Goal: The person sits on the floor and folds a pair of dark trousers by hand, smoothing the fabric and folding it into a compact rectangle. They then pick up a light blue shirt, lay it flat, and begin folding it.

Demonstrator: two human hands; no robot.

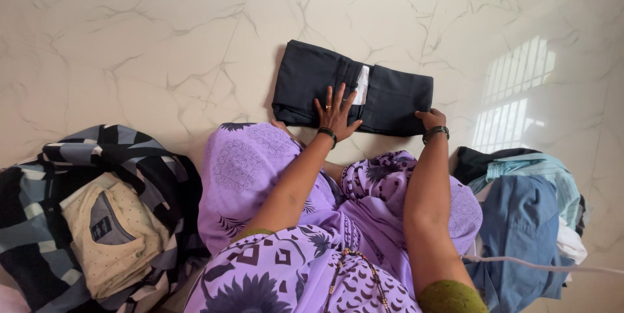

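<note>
Dark folded trousers point(354, 89), one, frame centre, long axis left-right. Two hands: left hand point(336, 113) flat, fingers spread, pressing; right hand point(430, 118) clenched at trousers' lower right edge.

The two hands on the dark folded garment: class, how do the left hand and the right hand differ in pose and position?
The left hand lies flat with fingers spread on the middle of the dark folded garment, while the right hand is curled at the garment's near right corner. The left hand shows a ring; none is visible on the right hand. Both touch the garment, and both wrists carry a dark bangle.
</note>
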